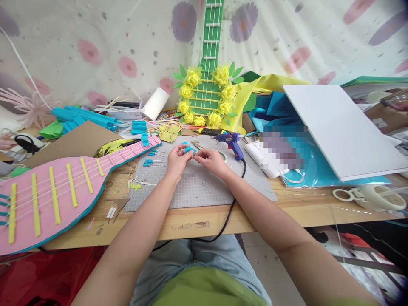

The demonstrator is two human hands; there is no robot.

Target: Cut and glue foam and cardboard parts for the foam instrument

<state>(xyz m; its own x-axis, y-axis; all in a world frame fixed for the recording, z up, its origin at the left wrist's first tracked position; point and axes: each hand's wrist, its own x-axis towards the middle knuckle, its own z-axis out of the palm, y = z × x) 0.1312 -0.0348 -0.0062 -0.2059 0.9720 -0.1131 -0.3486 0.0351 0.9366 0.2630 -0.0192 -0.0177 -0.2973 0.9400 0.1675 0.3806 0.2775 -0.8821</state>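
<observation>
Over the grey cutting mat (204, 193), my left hand (177, 161) is closed on a small piece of blue paper (190, 149) that sticks out above its fingers. My right hand (211, 160) meets it fingertip to fingertip, pinched; whatever lies in that pinch is too small to make out. Left of my hands, several thin wires with blue-wrapped ends (149, 162) lie on the mat. A blue hot glue gun (234, 144) rests just beyond my right hand, near a roll of tape (225, 157) partly hidden by that hand.
A pink lute-shaped paper instrument (63, 187) with yellow strips covers the table's left side. At the back stands a green one (210, 91) ringed with yellow paper flowers. A white board (341, 131) leans at right. The glue gun's black cable (232, 208) hangs over the front edge.
</observation>
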